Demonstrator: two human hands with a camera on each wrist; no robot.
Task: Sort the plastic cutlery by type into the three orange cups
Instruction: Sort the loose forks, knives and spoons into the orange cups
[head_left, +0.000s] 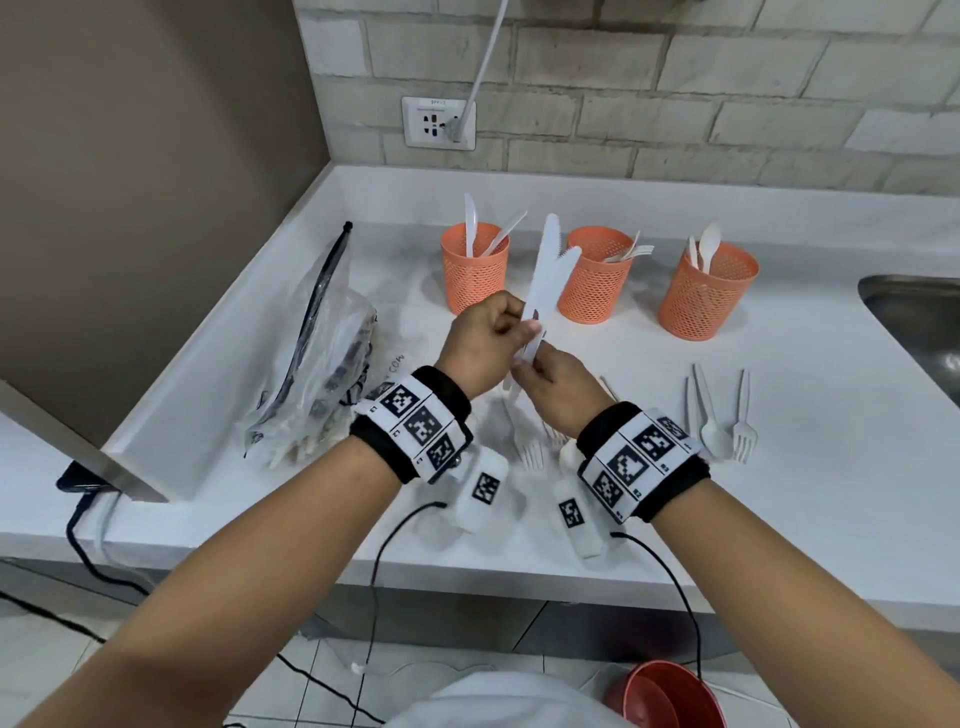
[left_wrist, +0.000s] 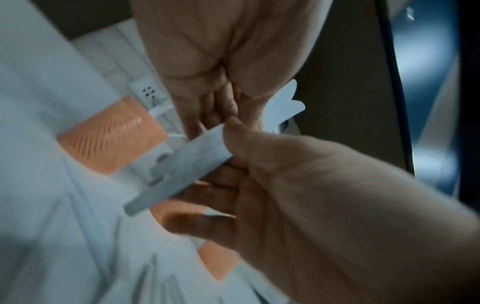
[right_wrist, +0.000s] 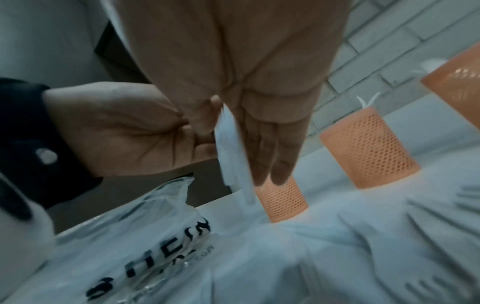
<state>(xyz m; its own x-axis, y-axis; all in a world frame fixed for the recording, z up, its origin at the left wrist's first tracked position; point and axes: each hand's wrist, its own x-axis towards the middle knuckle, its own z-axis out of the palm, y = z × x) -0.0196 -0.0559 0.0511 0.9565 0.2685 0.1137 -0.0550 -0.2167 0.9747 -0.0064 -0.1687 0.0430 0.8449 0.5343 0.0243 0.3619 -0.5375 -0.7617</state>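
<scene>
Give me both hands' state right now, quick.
Left hand: closed, pinching the plastic knives.
Right hand: closed on the lower handles of the same knives.

Each bare forearm wears a black wristband (head_left: 410, 431) wrapped in white tags with black square codes; a black cable (head_left: 670, 587) trails from the right one.

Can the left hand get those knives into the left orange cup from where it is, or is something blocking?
Probably yes. The left hand holds the knives together with the right hand, just in front of the left orange cup. Nothing lies between them; only the two knives already standing in it crowd the opening.
</scene>
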